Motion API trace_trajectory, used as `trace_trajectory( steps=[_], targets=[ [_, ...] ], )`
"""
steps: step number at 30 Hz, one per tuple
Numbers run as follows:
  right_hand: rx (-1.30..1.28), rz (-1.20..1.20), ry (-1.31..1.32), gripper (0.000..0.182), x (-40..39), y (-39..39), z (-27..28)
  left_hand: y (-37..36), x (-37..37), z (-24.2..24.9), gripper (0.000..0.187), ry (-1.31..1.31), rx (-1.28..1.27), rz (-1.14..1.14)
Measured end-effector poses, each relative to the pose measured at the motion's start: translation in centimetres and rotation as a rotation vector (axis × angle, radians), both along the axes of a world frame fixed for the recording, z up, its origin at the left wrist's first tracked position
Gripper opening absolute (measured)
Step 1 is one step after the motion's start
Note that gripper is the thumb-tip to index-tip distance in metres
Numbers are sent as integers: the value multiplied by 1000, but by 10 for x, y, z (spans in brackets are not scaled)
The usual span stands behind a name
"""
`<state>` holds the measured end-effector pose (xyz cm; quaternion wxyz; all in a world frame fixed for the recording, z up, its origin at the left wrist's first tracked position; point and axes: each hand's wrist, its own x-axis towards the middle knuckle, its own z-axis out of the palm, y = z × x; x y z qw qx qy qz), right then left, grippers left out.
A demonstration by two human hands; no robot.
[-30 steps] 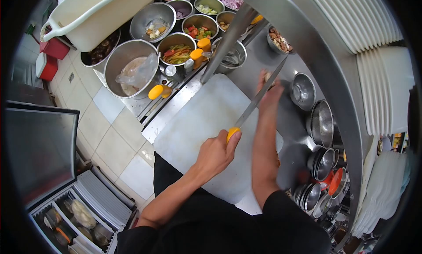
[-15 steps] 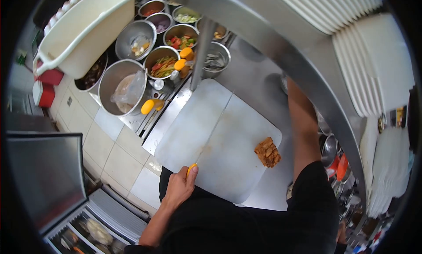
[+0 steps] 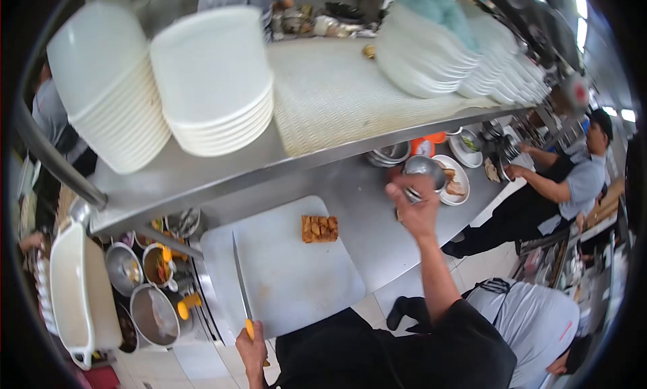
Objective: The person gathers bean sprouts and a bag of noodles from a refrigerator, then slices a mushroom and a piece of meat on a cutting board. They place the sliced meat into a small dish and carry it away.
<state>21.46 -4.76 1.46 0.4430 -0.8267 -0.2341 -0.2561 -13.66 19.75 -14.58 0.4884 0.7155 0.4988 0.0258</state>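
My left hand (image 3: 251, 352) is wrapped round the yellow handle of a long knife (image 3: 241, 274). The blade lies along the left side of the white cutting board (image 3: 283, 268). A browned block of food with cuts across its top (image 3: 319, 229), perhaps roast meat, rests near the board's far right edge. Out to the right of the board, my right hand (image 3: 419, 214) is raised above the steel counter. Its fingers are smeared by motion and overlap a round metal bowl (image 3: 426, 168). A white plate with pieces of food (image 3: 453, 181) stands just beyond it.
A steel shelf (image 3: 202, 193) crosses above the counter, carrying stacked white containers (image 3: 216, 79) and white plates (image 3: 424, 52). At left are metal pots (image 3: 153, 315) and a cream tub (image 3: 81, 288). Co-workers stand at right, one (image 3: 566, 180) at the counter's end, another bending (image 3: 522, 321) close by.
The view has swung to the right, bringing the shelf top and co-workers into sight. My right hand, hidden under the shelf before, now shows over the counter. My left hand still holds the knife.
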Motion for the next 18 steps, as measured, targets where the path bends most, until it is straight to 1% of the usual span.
trace_trajectory(
  steps=[1, 2, 3, 5, 6, 7, 8, 9, 10, 11, 12, 13, 14, 15, 16, 17, 18],
  targets=[
    [10, -41, -236, 15, 3, 1, 45, 7, 3, 2, 51, 33, 30, -58],
    [31, -54, -273, 16, 9, -9, 70, 14, 6, 4, 51, 68, 61, -111],
    [53, -66, -312, 18, 15, -21, 95, 20, 9, 9, 51, 42, 85, -130],
    [-34, -262, -618, 22, 36, -32, 157, 28, 13, 21, 51, 61, 168, -212],
    [-45, -337, -695, 24, 54, -39, 183, 32, 14, 22, 51, 106, 168, -232],
    [-58, -411, -767, 26, 74, -48, 206, 38, 5, 4, 51, 90, 186, -242],
    [-111, -414, -827, 28, 100, -60, 228, 47, -6, -27, 53, 70, 248, -261],
    [-164, -414, -887, 30, 127, -71, 246, 53, -7, -42, 54, 49, 309, -276],
    [-260, -429, -792, 29, 149, -78, 260, 44, 1, -9, 52, 104, 145, -210],
    [-353, -444, -691, 29, 169, -85, 271, 33, -1, 10, 52, 92, 160, -216],
    [-341, -462, -699, 29, 183, -91, 279, 22, -2, 25, 56, 185, 248, -227],
    [-441, -450, -549, 27, 194, -94, 286, 16, 3, 33, 65, 279, 339, -240],
    [-534, -436, -395, 26, 197, -97, 291, 16, 4, 25, 69, 215, 330, -215],
    [-520, -460, -397, 26, 199, -103, 294, 18, -1, 12, 72, 150, 320, -192],
    [-524, -366, -414, 23, 199, -104, 298, 20, -2, 5, 72, 164, 272, -180],
    [-530, -269, -428, 20, 201, -106, 299, 21, -2, 2, 72, 158, 286, -192],
    [-522, -284, -426, 20, 203, -107, 300, 21, -2, 0, 73, 199, 298, -215]
  ],
)
